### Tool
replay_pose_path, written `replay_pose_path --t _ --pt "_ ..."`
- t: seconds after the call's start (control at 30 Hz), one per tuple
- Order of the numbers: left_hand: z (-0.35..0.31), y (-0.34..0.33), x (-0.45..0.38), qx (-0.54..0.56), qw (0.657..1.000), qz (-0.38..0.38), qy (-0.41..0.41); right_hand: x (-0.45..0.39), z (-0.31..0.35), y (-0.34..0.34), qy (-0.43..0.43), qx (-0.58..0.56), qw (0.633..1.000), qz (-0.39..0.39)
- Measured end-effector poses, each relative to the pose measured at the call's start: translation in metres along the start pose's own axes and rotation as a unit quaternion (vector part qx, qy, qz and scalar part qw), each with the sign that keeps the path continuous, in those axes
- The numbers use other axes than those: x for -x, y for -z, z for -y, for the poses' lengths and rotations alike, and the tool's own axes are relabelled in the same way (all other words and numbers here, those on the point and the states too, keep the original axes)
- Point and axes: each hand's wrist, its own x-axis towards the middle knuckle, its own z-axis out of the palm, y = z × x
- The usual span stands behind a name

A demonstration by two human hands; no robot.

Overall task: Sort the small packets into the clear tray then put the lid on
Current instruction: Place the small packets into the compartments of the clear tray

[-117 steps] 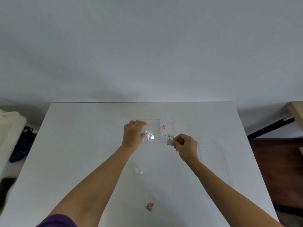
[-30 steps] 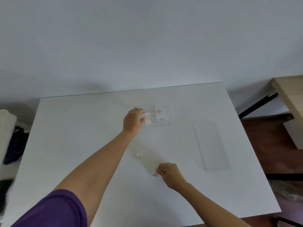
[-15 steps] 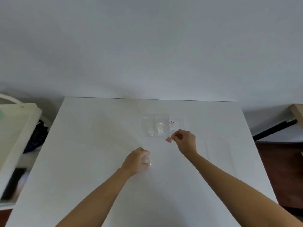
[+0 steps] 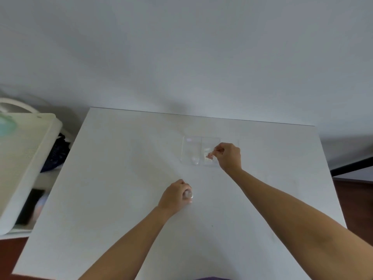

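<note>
A clear tray (image 4: 191, 145) with compartments lies on the white table (image 4: 121, 178), far centre. My right hand (image 4: 229, 156) hovers over its right part, fingers pinched on a small pink packet (image 4: 210, 156) held above the middle compartment. A pale packet (image 4: 208, 161) lies in that compartment and another clear one (image 4: 195, 161) in the left compartment. My left hand (image 4: 175, 196) rests on the table nearer to me, closed on a small clear packet (image 4: 188, 195). The clear lid (image 4: 282, 184) lies faintly visible at the right.
A white cart or shelf (image 4: 24, 158) with dark items stands left of the table. A dark floor and another desk's edge (image 4: 355, 168) lie to the right. The wall rises right behind the table's far edge.
My right hand has carried the pink packet from the near table up over the tray. My left hand left the tray, came nearer and closed on the clear packet.
</note>
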Motion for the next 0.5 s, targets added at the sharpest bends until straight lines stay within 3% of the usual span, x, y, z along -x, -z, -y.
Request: replay_pose_path --t 0.13,0.3,0.5 --pt "0.002 0.004 -0.002 0.026 0.999 -0.017 -0.014 0.0 -0.008 -0.005 0.0 0.012 1.0 0.008" --pt "-0.004 0.025 -0.023 0.045 0.995 -0.083 -0.043 -0.002 -0.029 0.008 0.083 0.109 0.988 -0.075" --pt "-0.017 0.059 -0.066 0.012 0.988 -0.147 -0.047 -0.007 -0.068 0.019 0.089 0.249 0.956 0.125"
